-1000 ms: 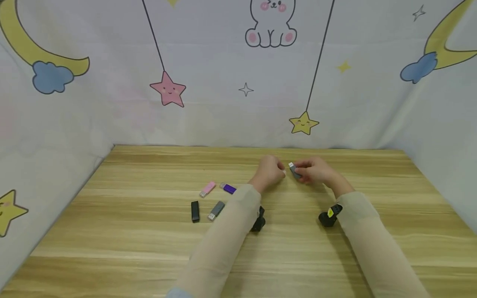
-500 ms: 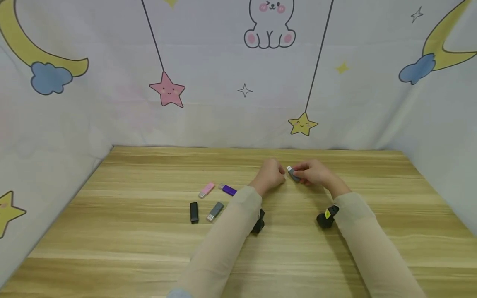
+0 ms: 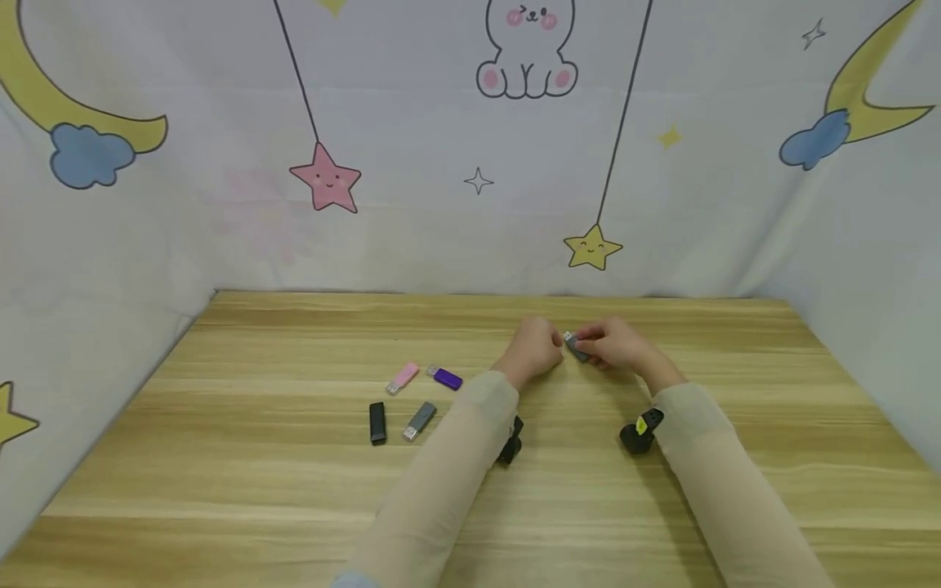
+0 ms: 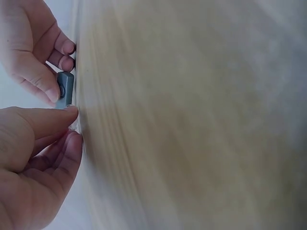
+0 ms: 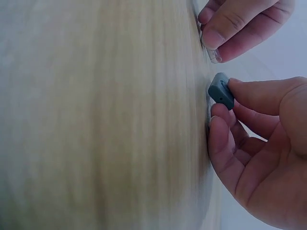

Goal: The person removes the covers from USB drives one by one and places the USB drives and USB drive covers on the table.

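Observation:
Between the thumb and fingers of my right hand [image 3: 621,345] is a grey USB flash drive [image 3: 578,351], its metal plug pointing toward the left hand. The right wrist view shows the drive's blunt grey end [image 5: 221,90] close up. My left hand [image 3: 531,353] pinches a small clear plastic cap [image 5: 214,56], mostly covered by the fingertips. From the head view the cap is hidden behind that hand. Both hands are close together over the far part of the table, with the plug very near the cap; whether they touch I cannot tell.
Left of the left arm, a pink USB drive [image 3: 403,379], a purple one [image 3: 445,377], another grey one [image 3: 420,421] and a black one [image 3: 377,423] lie on the wooden table [image 3: 243,465]. A printed white cloth [image 3: 412,245] stands behind the table.
The right hand has brought the grey drive slightly closer to the left hand. The cap's pale edge, visible a second ago, is now hidden in the head view. The head view has shifted slightly.

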Tool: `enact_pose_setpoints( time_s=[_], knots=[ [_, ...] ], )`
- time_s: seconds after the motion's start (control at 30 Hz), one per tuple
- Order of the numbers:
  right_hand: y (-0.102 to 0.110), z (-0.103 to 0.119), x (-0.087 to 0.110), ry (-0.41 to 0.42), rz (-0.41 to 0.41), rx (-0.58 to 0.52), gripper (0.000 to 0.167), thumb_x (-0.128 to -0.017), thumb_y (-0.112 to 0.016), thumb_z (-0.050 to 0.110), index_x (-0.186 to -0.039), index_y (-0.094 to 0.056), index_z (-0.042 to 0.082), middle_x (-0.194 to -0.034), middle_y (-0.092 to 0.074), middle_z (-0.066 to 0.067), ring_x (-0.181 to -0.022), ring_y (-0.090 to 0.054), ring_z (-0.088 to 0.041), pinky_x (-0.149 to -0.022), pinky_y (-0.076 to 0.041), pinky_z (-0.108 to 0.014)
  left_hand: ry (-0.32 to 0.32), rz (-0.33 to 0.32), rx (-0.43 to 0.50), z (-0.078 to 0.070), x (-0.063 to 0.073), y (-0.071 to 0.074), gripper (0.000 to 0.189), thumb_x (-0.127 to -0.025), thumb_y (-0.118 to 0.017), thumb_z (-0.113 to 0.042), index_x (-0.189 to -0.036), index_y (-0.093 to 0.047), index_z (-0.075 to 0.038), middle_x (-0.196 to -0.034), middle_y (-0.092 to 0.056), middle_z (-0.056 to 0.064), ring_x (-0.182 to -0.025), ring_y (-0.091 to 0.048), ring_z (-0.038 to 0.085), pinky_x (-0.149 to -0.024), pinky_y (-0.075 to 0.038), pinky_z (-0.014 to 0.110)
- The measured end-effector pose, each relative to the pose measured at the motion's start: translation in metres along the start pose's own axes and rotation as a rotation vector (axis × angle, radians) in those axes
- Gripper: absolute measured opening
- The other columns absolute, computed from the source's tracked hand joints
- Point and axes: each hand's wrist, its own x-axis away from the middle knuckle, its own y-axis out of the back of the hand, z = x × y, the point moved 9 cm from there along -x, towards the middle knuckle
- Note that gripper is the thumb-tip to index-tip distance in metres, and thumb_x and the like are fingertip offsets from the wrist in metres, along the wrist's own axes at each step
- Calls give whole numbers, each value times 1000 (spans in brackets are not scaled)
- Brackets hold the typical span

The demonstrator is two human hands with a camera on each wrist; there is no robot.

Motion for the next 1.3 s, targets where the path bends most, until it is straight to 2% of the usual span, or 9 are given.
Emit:
enact_pose_setpoints(
  time_s=[0.23, 0.37, 0.8, 1.3],
  knots=[
    [-2, -3, -2, 12, 14, -5, 26, -98, -53, 9, -115, -60, -9, -86, -60, -9, -71, -53, -14, -62, -49, -25, 1, 9, -34, 0, 1, 0, 17, -82, -66, -2, -96, -75, 0, -98, -72, 8, -86, -62, 17, -74, -50, 22],
    [-2, -4, -2, 12, 13, 4, 27, -98, -53, 9, -116, -60, -10, -86, -60, -8, -72, -53, -14, -62, -49, -25, 7, 9, -10, 2, 2, -1, 15, -81, -69, -3, -95, -75, 0, -96, -72, 8, -82, -60, 16, -71, -48, 21],
    [-1, -9, -2, -24, 0, -7, 29, -98, -55, 10, -116, -60, -12, -88, -62, -10, -72, -55, -12, -64, -52, -24, 69, 34, 109, 10, 1, -4, 20, -83, -71, -7, -101, -74, 0, -109, -70, 9, -101, -62, 21, -84, -50, 27],
    [3, -11, -3, -35, -16, 7, 27, -98, -56, 10, -114, -61, -11, -86, -60, -9, -71, -56, -12, -63, -53, -23, 94, 35, 116, 11, 0, -4, 20, -85, -70, -8, -104, -73, -1, -111, -69, 9, -106, -61, 22, -90, -49, 29]
  ],
)
